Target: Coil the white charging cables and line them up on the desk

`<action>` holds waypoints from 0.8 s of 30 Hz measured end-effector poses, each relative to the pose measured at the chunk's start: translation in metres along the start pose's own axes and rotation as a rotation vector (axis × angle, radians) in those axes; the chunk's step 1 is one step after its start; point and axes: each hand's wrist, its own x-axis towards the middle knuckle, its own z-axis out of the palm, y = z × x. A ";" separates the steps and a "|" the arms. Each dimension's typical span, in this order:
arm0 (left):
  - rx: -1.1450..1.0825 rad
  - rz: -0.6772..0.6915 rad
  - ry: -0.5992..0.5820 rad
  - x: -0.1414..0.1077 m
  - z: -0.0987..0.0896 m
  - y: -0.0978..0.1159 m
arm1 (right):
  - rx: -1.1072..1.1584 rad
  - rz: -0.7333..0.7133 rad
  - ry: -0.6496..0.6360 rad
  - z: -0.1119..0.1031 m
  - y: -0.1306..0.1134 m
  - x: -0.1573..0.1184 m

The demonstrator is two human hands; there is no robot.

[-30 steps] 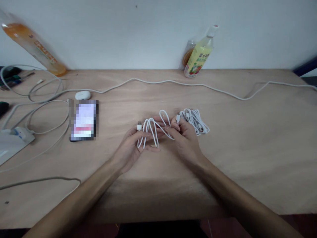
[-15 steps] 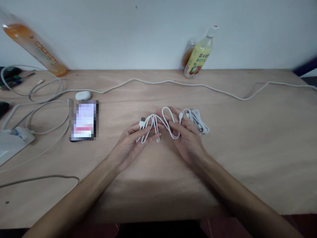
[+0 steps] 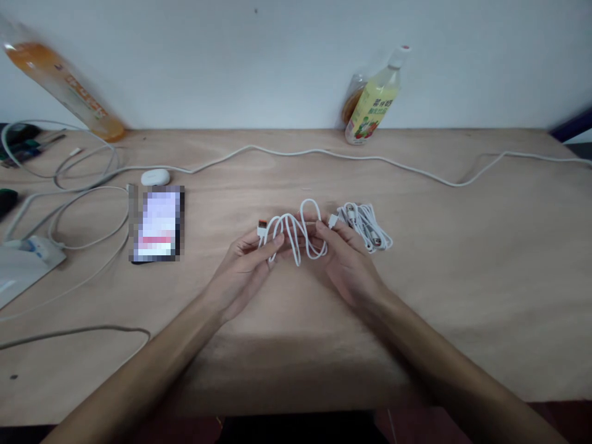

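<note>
A white USB cable [image 3: 296,237], looped several times, stretches between my two hands just above the wooden table. My left hand [image 3: 247,259] is closed on its left loops, thumb on top, with the USB plug [image 3: 262,227] sticking up beside the index finger. On the other side, my right hand [image 3: 346,259] pinches the right-hand loops, and the cable's smaller white connector [image 3: 333,221] pokes out above its fingers. Just beyond my right hand lies a bundle of coiled white cables [image 3: 370,228] with metal plugs. Some fingertips are hidden behind the loops.
A phone [image 3: 160,225] and white earbud case [image 3: 155,177] lie to the left, near tangled cables and a white power strip [image 3: 28,265]. A long white cord [image 3: 319,152] crosses the back. A yellow drink bottle [image 3: 374,102] and an orange one [image 3: 69,92] stand by the wall.
The loops between my hands have shifted and drawn closer together on the right. The USB plug has turned, and the right connector has tipped slightly left. Both hands keep hold.
</note>
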 end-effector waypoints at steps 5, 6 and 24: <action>0.013 -0.039 0.030 -0.001 -0.003 -0.002 | -0.025 0.056 -0.126 0.003 0.000 -0.002; 0.013 -0.049 0.031 -0.001 -0.004 -0.002 | -0.044 0.061 -0.155 0.003 0.000 -0.003; -0.041 -0.126 -0.078 -0.008 0.002 0.002 | -0.101 0.061 -0.270 0.005 -0.003 -0.010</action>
